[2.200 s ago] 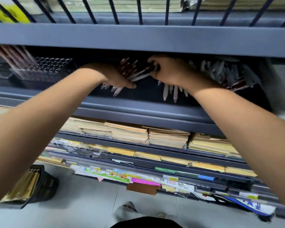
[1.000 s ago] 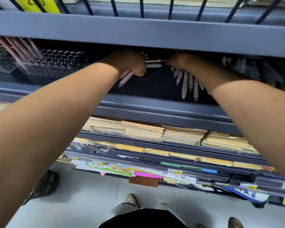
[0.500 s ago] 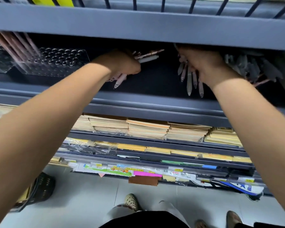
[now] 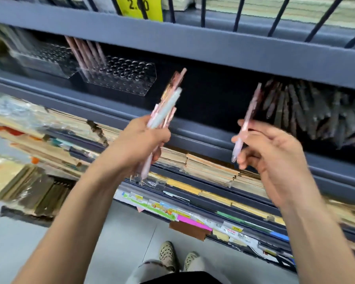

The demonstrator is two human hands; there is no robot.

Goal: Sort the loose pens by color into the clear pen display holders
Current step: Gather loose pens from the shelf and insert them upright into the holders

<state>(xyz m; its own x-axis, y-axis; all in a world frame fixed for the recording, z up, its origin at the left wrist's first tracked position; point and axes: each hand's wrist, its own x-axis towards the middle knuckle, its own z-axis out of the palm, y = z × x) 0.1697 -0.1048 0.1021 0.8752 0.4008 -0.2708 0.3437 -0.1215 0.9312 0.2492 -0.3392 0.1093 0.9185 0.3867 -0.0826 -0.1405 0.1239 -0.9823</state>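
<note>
- The pink pen [image 4: 252, 105] is light, thin and stiff; its smooth side may slip, so I would hold it near the middle; it is in the air, right of the clear holder [image 4: 121, 78] and lower;
- My right hand [image 4: 275, 156] pinches it low down, tip pointing down;
- My left hand [image 4: 139, 144] is curled tight round a bunch of pens [image 4: 166, 107], just right of the holder; a bunch can slide apart, so I think a firm squeeze helps;
- More pink pens [image 4: 86, 54] stand in the holder's left end;
- A loose pile [image 4: 307, 115] lies far right of the holder.

Pink pen bundle [image 4: 164, 111] and single pink pen [image 4: 247, 121] tilt upright, near clear holder [image 4: 127, 78]
</note>
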